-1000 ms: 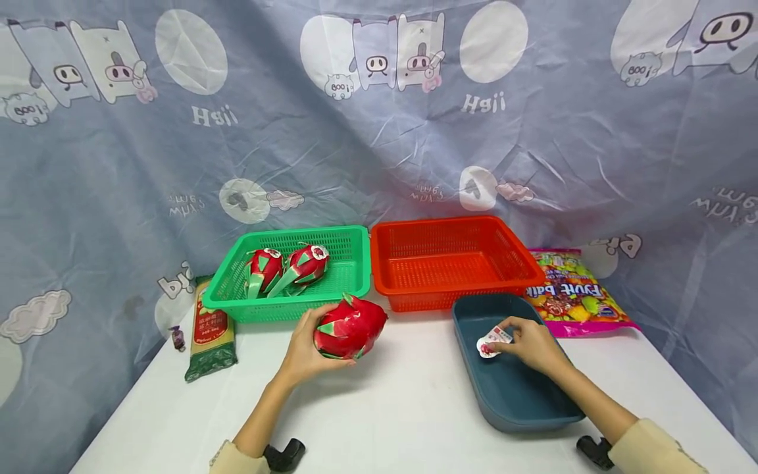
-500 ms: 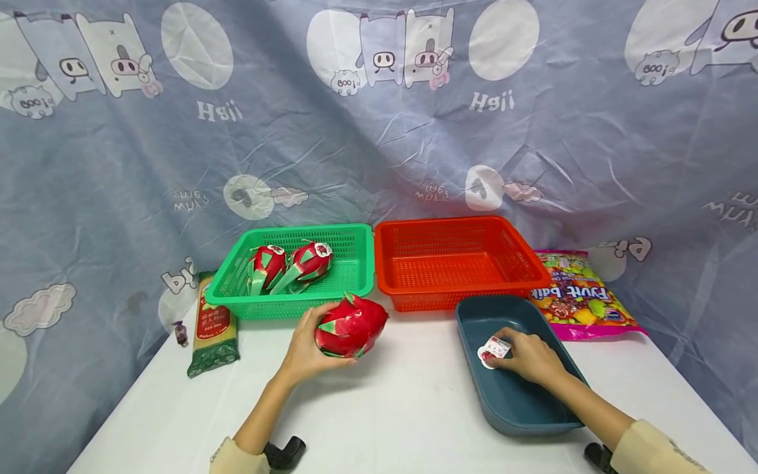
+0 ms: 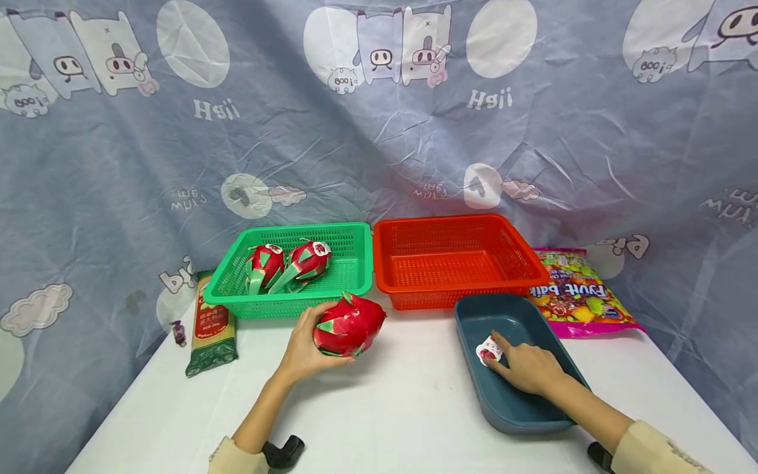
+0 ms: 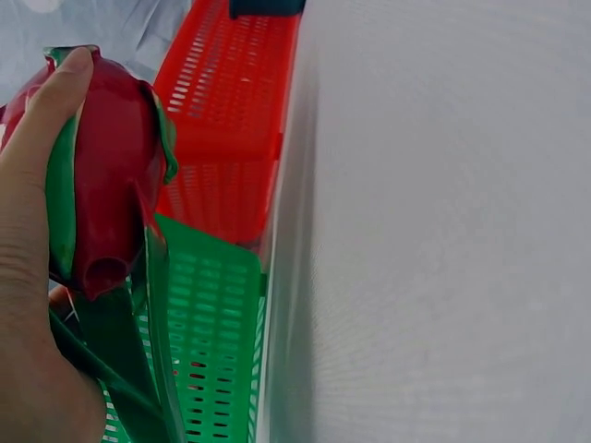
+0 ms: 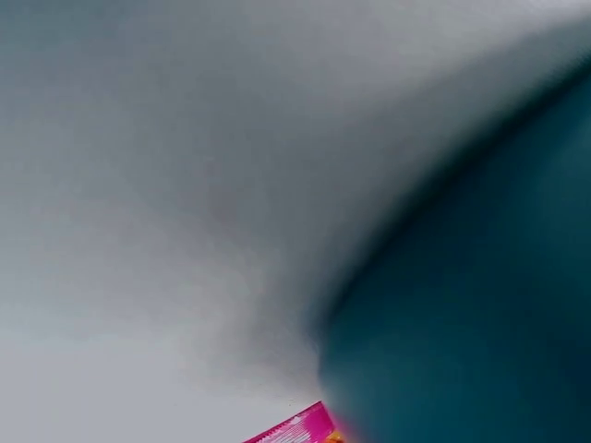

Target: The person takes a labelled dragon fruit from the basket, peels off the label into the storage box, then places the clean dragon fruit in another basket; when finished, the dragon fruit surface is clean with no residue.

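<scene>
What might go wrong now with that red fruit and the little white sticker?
The red fruit might slip and bump the table, because only the left hand holds it up. The white sticker might crease or cling to the right hand, whose fingertips are right at it in the blue-grey tub.

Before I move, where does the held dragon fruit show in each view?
Head: near the centre, slightly low and left, the dragon fruit in the left hand.
Left wrist: upper left, beside the thumb.
Right wrist: not in it.
Shared landmark: the blue tray, right of centre, top edge and right side respectively.
</scene>
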